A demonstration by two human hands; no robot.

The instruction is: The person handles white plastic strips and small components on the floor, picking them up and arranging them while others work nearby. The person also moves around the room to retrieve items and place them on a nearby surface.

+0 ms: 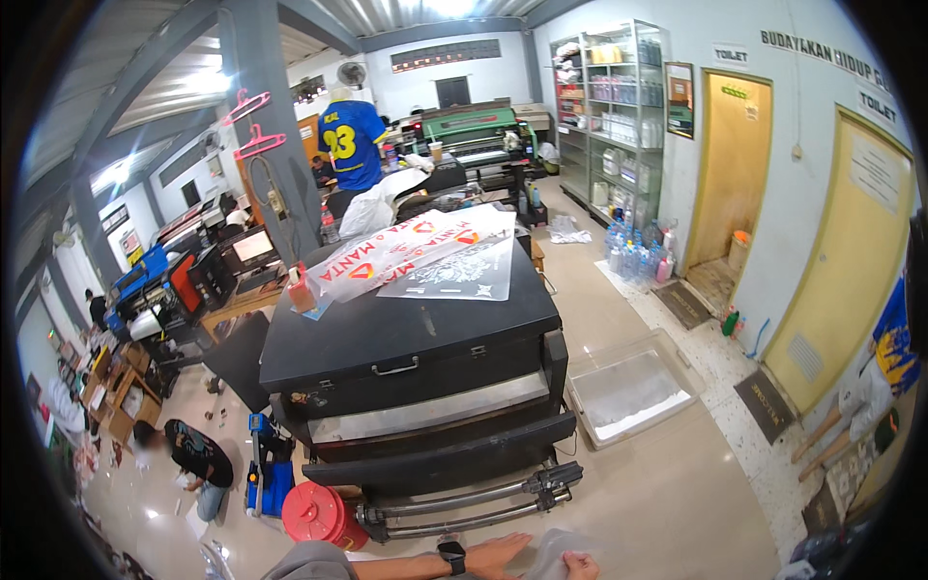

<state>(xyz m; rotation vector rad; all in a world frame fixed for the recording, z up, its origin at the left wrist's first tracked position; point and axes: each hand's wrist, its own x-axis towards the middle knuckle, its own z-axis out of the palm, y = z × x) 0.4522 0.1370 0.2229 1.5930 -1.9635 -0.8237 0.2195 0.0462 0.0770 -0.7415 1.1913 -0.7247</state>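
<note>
Your left hand (498,555) comes in at the bottom edge with a dark watch (451,557) on the wrist, lying flat with the fingers stretched toward a clear plastic sheet (553,553) on the floor – it touches the sheet's left edge, open rather than closed around it. Your right hand (580,565) shows only as a few fingertips at the very bottom, pinched on the sheet's lower corner as far as you can see, though most of that hand is cut off. The sheet lies low in the view, just in front of the big black machine (406,348) that fills the middle – its lid is shut, with a metal handle (394,367) on the front and rollers (464,503) sticking out at its base. On top of the machine lie a white printed film with red marks (406,246) and a grey printed sheet (454,275) partly under it. A red drum (314,512) stands by the machine's lower left corner, and a blue tool (263,474) is beside it. A person in a dark shirt (193,459) crouches on the floor well to the left. A shallow clear tray (633,391) sits on the floor to the machine's right, and a blue jersey (350,140) hangs on a form behind it
</note>
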